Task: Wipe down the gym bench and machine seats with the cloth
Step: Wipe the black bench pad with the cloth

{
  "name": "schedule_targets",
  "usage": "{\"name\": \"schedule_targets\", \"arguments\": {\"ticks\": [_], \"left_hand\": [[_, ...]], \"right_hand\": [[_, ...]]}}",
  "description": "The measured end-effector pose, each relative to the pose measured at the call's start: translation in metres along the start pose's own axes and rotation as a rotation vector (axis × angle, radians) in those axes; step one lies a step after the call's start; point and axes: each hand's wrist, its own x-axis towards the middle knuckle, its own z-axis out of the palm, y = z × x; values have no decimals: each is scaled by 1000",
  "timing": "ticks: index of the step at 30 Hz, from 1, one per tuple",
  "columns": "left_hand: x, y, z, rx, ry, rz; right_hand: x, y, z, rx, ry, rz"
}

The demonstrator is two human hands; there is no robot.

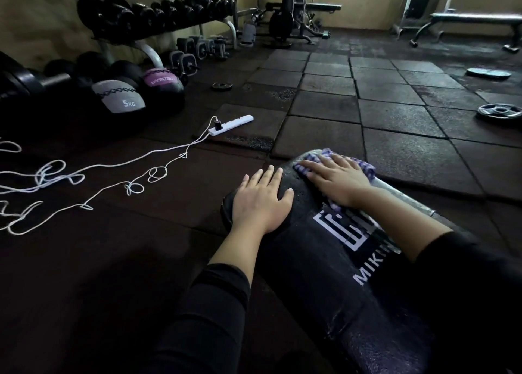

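A black padded gym bench (319,260) with a white logo runs from the lower right toward the middle of the head view. My left hand (261,201) lies flat on the pad's left side near its far end, fingers straight. My right hand (336,178) presses flat on a purple-and-white checked cloth (364,166) spread over the far end of the pad. Most of the cloth is hidden under that hand.
A white power strip (230,125) and tangled white cable (84,176) lie on the rubber floor to the left. Medicine balls (118,97) and a dumbbell rack (147,15) stand at the left. Weight plates (498,111) lie at the right, another bench (474,20) farther back.
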Motion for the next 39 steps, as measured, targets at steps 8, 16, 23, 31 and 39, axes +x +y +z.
{"name": "schedule_targets", "arguments": {"ticks": [8,16,23,31,39], "left_hand": [[-3,-4,-1,-35,0,22],[-22,-12,-8,-131,110,44],[-72,-59,-3,-368,104,-72],[-78,-56,8,-589,132,-95],[-81,-61,12,-619,117,-61]], "right_hand": [[36,19,-9,85,-47,191],[-3,-20,0,-61,55,17],[13,-39,3,10,15,-17],[2,-106,14,-13,26,-235],[-18,-45,1,-81,-37,-203]]}}
